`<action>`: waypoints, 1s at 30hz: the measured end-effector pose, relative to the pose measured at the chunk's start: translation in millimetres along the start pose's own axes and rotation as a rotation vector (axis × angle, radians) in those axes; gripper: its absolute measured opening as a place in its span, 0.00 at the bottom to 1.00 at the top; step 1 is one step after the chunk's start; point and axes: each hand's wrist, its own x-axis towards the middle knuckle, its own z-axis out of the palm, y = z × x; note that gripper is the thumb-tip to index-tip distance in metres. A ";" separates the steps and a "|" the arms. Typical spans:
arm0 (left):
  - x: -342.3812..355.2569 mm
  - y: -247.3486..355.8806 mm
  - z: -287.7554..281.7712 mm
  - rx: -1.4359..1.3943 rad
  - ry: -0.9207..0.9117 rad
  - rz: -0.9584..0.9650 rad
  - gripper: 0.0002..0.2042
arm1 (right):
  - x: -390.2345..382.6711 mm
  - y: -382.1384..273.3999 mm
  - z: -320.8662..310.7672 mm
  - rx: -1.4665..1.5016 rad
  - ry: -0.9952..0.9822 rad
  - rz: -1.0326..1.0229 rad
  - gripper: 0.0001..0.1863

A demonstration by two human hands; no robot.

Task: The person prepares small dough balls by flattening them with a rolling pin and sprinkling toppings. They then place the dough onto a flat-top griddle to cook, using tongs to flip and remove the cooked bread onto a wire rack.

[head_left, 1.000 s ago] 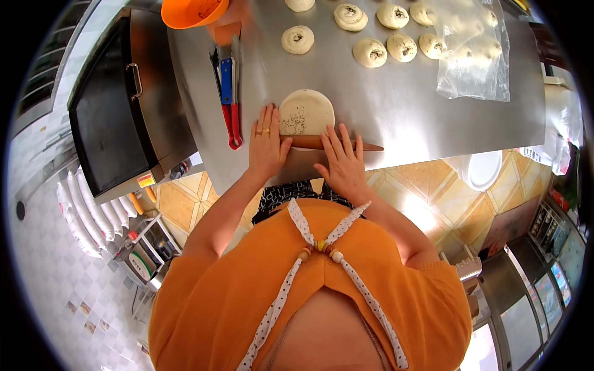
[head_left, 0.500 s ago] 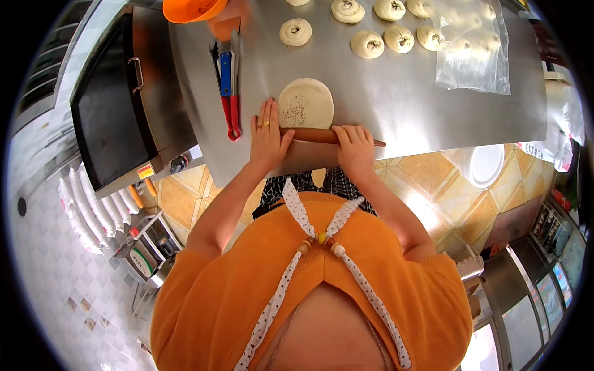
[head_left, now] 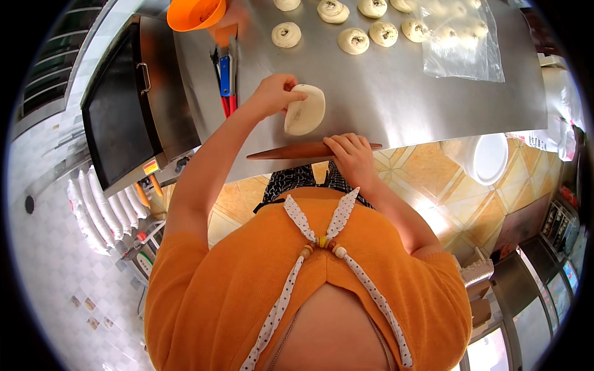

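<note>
My left hand (head_left: 279,94) pinches the left edge of a flat dough round (head_left: 307,111), thumb on top. That edge is lifted and curls over, covering part of the dark specks on its face. Closer to me, my right hand (head_left: 350,153) is wrapped round a brown tapered rolling pin (head_left: 288,151), near its right end. The pin lies along the near edge of the steel table (head_left: 396,111), apart from the dough.
Several coiled dough pieces (head_left: 353,41) sit at the far side, some under a clear plastic bag (head_left: 464,59). Blue- and red-handled tools (head_left: 225,76) and an orange bowl (head_left: 192,15) lie left. A black-fronted oven (head_left: 120,105) adjoins the table; a white bucket (head_left: 489,159) stands on the floor.
My left hand has left the rolling pin and taken the dough's edge, lifting and folding it. The pin, in my right hand, has shifted left and nearer me.
</note>
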 end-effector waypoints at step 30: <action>76.4 -55.8 10.4 0.528 0.895 0.495 0.37 | 91.3 59.8 33.2 -0.471 -0.012 0.411 0.37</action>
